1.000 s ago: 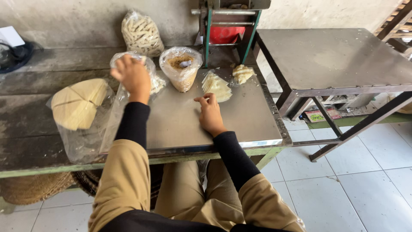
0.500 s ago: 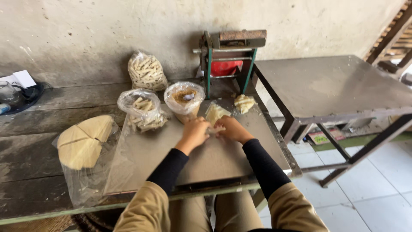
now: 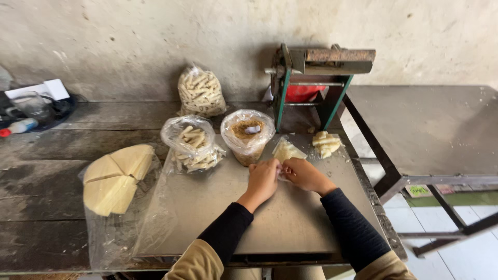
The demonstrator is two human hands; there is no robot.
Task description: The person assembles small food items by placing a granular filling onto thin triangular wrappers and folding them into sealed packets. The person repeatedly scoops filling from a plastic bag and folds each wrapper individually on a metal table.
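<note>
Our left hand (image 3: pixel 263 179) and right hand (image 3: pixel 303 175) meet on the metal sheet (image 3: pixel 270 218) on the table (image 3: pixel 46 171), both pinching a thin pale wrapper (image 3: pixel 287 151). Its long axis runs away from us, its point towards the open bag of filling (image 3: pixel 247 136).

A worn wooden bench (image 3: pixel 62 179) is carrying a grey metal sheet (image 3: pixel 290 218), clear plastic with pale dough wedges (image 3: pixel 116 176), three bags of rolled sticks and filling (image 3: pixel 248 136), and a hand-cranked press (image 3: pixel 316 78).
</note>
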